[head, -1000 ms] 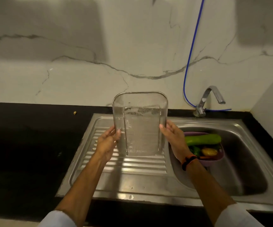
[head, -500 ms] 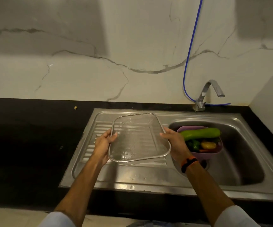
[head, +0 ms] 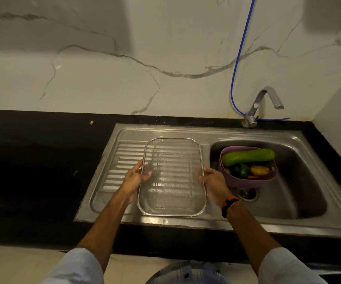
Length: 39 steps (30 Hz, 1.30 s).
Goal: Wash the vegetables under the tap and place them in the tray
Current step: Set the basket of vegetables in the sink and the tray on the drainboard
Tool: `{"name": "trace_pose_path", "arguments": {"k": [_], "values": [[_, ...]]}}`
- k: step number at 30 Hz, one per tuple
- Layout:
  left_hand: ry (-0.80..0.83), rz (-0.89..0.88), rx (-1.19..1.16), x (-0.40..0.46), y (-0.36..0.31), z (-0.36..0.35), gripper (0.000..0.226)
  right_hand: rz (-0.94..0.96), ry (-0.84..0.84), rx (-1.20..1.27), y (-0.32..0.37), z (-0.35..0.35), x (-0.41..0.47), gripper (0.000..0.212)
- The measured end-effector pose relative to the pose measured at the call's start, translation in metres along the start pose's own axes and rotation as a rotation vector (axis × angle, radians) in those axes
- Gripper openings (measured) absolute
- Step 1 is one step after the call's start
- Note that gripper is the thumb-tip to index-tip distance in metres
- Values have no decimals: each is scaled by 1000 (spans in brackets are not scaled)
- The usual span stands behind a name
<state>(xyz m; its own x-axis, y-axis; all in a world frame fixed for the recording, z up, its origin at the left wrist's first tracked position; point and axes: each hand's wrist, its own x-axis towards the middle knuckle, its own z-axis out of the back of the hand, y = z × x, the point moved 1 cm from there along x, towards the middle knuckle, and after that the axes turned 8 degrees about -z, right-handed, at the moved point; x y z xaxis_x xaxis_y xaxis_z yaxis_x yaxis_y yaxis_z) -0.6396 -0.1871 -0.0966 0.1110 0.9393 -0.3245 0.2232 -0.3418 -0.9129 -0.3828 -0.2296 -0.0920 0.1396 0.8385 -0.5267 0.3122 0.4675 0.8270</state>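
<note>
Lowered from upright, the mesh tray (head: pixel 171 177) lies flat mid-frame; left hand (head: pixel 133 178) and right hand (head: pixel 214 181) grip its sides—release evenly.

Both hands are holding a rectangular wire-mesh metal tray (head: pixel 171 177) flat over the ribbed steel draining board (head: pixel 122 158): the left hand (head: pixel 133 179) is gripping its left rim, the right hand (head: pixel 214 182) its right rim. A purple plastic bowl (head: pixel 247 182) is sitting in the sink basin (head: pixel 300 181), carrying a long green gourd (head: pixel 247 156).
</note>
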Motion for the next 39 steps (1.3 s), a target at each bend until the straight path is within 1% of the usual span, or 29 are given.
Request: {"name": "trace_pose_path", "arguments": {"k": [4, 9, 13, 17, 20, 23, 26, 28, 29, 30, 31, 33, 34, 36, 39], "values": [[-35, 14, 2, 1, 6, 0, 69, -10, 18, -5, -10, 1, 7, 39], [-59, 27, 14, 9, 9, 2, 71, -38, 13, 7, -17, 3, 16, 42], [-61, 21, 33, 14, 11, 4, 70, -54, -25, 12, -23, 3, 22, 39], [-29, 5, 35, 14, 14, 4, 69, -69, -60, 43, -28, 4, 25, 39], [-34, -6, 44, 14, 13, 5, 68, -57, -40, 2, -26, 6, 23, 39], [-35, 1, 69, 15, 11, 8, 68, -43, -31, -30, -19, 7, 21, 33], [-65, -4, 126, 15, 6, 6, 60, -26, -49, -67, -12, 9, 24, 33], [-127, -45, 233, 15, 0, 1, 43, -7, -95, -89, -8, 13, 26, 35], [-181, -85, 299, 14, -5, -4, 35, 15, -113, -116, -4, 14, 26, 33], [-237, -131, 362, 13, -11, -9, 35, 38, -127, -145, 0, 16, 26, 27], [-280, -178, 446, 12, -17, -15, 43, 57, -132, -162, 5, 17, 24, 20], [-319, -257, 603, 11, -28, -33, 58, 85, -158, -153, 18, 21, 23, 17], [-324, -298, 642, 11, -33, -41, 59, 102, -157, -150, 23, 24, 24, 18], [-294, -369, 662, 16, -36, -62, 55, 126, -155, -175, 34, 33, 28, 30], [-179, -357, 618, 25, -33, -103, 49, 131, -122, -178, 50, 53, 33, 34]]}}
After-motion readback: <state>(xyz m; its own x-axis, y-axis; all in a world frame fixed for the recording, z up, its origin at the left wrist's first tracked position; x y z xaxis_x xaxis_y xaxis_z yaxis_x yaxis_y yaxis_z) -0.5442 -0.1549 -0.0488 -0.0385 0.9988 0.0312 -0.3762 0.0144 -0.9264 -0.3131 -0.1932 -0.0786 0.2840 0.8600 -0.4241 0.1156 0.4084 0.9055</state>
